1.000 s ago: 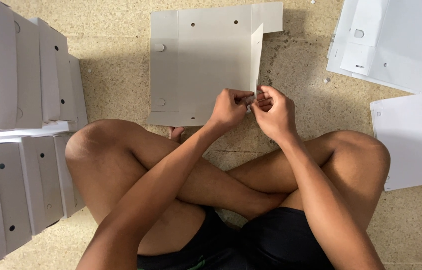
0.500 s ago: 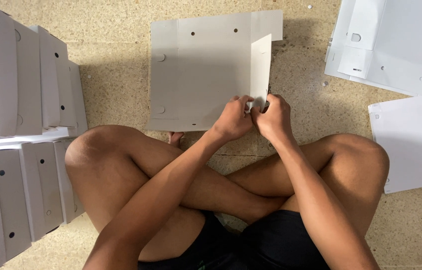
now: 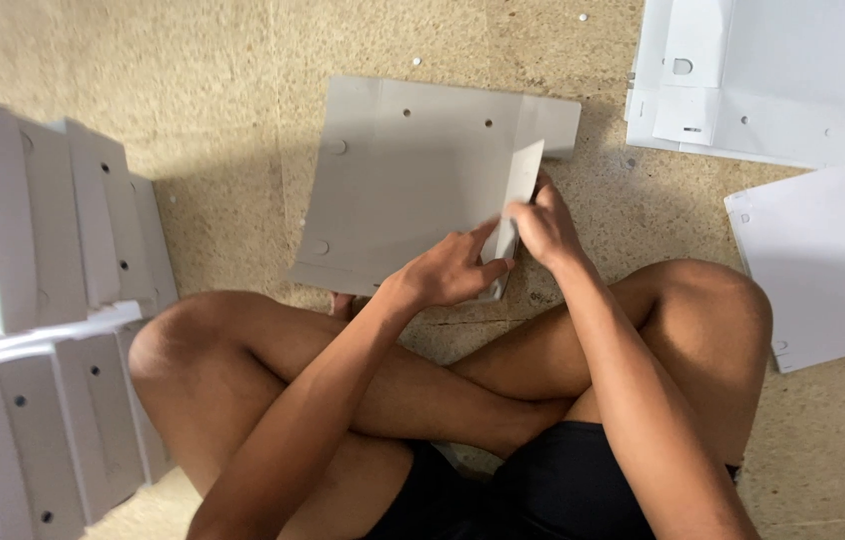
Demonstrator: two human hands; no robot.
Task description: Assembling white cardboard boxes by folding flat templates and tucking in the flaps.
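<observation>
A flat white cardboard box blank with small punched holes lies on the speckled floor in front of my crossed legs. Its right side flap stands folded upright. My left hand pinches the lower part of that flap from the left. My right hand grips the same flap from the right, fingers curled over its edge. Both hands sit close together at the blank's near right corner.
Folded white boxes are stacked in rows along the left. More flat white blanks lie at the top right, and another sheet lies at the right beside my knee. Small paper punch-outs dot the floor.
My hands have slid up along the right flap, and the flap stands more upright. The view has shifted closer, so the blank sits lower in the picture.
</observation>
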